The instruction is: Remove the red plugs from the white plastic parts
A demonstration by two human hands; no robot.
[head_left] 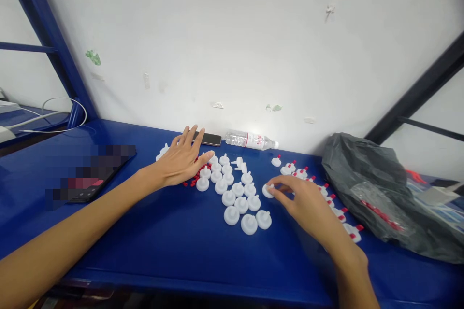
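Observation:
Near the middle of the blue table, my right hand (304,199) pinches a white spouted cap (267,190) between thumb and fingers. My left hand (185,157) is stretched out with fingers spread, over a heap of small red tips (195,179) and white caps that it partly hides. Between the hands several plain white spouted caps (241,204) stand in loose rows, spouts up. Two white caps (239,164) there lie tipped on their sides. Right of them, partly behind my right hand, runs a line of white caps fitted with red tips (340,214).
A dark phone (210,139) and a clear plastic bottle (250,140) lie along the wall. At left is another phone-like device (92,188), partly blurred out. A dark plastic bag (366,174) holding a clear packet of red pieces (382,215) fills the right side.

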